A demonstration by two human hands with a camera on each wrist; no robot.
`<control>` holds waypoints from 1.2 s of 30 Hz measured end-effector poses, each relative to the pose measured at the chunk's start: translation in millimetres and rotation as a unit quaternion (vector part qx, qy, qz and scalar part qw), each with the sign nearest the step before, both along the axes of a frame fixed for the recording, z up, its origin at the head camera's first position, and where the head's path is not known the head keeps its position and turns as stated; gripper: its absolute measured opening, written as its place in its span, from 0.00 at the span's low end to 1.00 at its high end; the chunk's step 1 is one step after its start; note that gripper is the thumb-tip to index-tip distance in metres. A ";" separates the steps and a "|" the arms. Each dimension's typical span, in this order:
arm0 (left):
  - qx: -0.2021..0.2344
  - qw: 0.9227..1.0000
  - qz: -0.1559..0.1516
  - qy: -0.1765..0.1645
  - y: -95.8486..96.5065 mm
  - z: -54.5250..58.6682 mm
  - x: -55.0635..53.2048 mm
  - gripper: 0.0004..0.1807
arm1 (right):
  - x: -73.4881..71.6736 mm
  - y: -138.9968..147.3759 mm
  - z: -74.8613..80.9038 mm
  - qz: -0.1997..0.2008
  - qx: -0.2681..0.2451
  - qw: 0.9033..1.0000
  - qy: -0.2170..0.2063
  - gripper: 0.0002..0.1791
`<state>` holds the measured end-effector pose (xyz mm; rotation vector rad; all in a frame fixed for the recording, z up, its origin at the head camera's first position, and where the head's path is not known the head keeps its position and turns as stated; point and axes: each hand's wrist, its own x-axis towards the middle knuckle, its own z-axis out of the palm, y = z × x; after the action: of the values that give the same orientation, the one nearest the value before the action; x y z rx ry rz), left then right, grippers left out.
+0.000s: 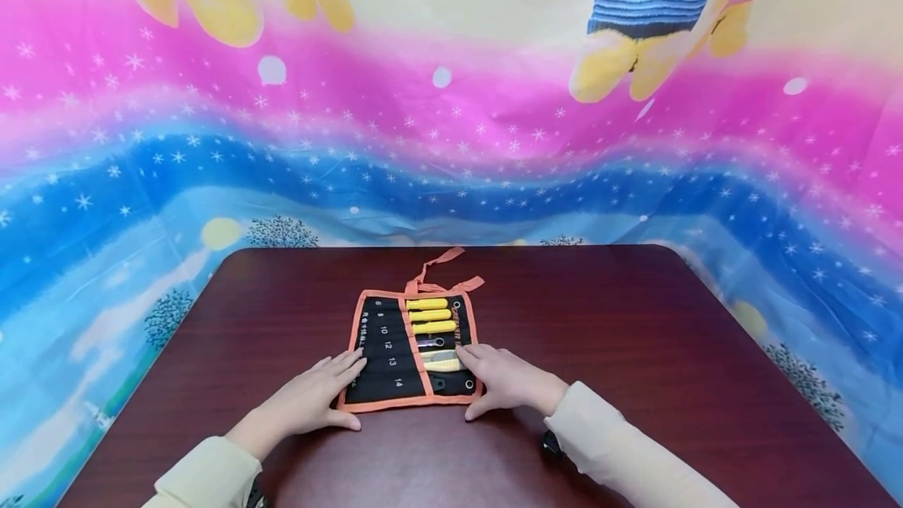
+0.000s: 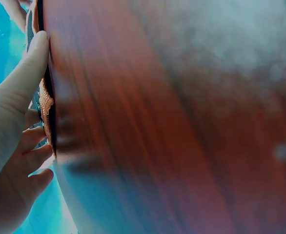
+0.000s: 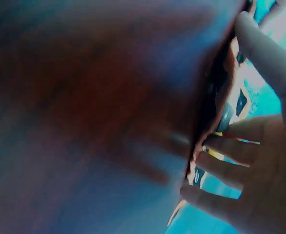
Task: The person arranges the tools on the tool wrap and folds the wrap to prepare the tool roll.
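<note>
A black tool roll with orange edging lies spread flat on the table. White numbers run down its left part. From its pockets on the right show several yellow handles, a shiny metal ring end, a pale yellow tool and a black piece. My left hand rests on the roll's left edge, fingers extended and thumb at the near corner. On the right edge lies my right hand, its fingertips over the pale tool's end. In the left wrist view the thumb touches the roll's edge.
Orange tie straps trail from the roll's far side. The dark red wooden table has rounded far corners. A printed cloth with bears and snowflakes hangs behind and around it.
</note>
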<state>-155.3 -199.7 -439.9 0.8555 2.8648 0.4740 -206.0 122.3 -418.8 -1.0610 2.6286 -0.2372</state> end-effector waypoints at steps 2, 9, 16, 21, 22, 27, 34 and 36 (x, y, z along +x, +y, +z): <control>-0.012 1.000 0.006 0.004 0.3 -1.0 -0.6 0.49 | 1.7 -1.8 -1.6 0.008 0.012 0.999 0.028 0.53; -0.026 1.000 0.005 0.015 2.8 -1.3 -3.2 0.45 | 3.1 -3.9 -0.9 0.011 0.024 0.998 0.059 0.46; -0.050 0.995 -0.038 0.074 4.9 2.6 -0.5 0.33 | 3.6 0.9 1.6 0.055 0.004 0.993 0.105 0.27; -0.065 0.990 -0.060 0.112 3.9 4.5 1.9 0.22 | 2.2 6.2 2.1 0.073 -0.042 0.990 0.109 0.14; -0.065 0.988 -0.065 0.123 3.7 4.0 1.8 0.19 | 0.8 7.4 1.4 0.069 -0.055 0.991 0.097 0.13; -0.035 0.987 -0.072 0.141 3.8 6.0 -2.2 0.14 | -10.1 13.7 -0.5 0.048 -0.140 0.989 0.024 0.09; 0.054 0.996 0.010 0.077 3.5 12.9 -17.4 0.09 | -22.8 18.4 3.0 -0.004 -0.216 0.975 -0.047 0.10; 0.078 0.994 0.031 0.065 3.1 13.6 -23.0 0.08 | -26.8 17.6 3.3 -0.016 -0.231 0.972 -0.049 0.10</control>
<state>-178.3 -196.6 -426.4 0.8538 3.0129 0.6821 -232.8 139.9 -415.4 -1.1041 2.5608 -0.9205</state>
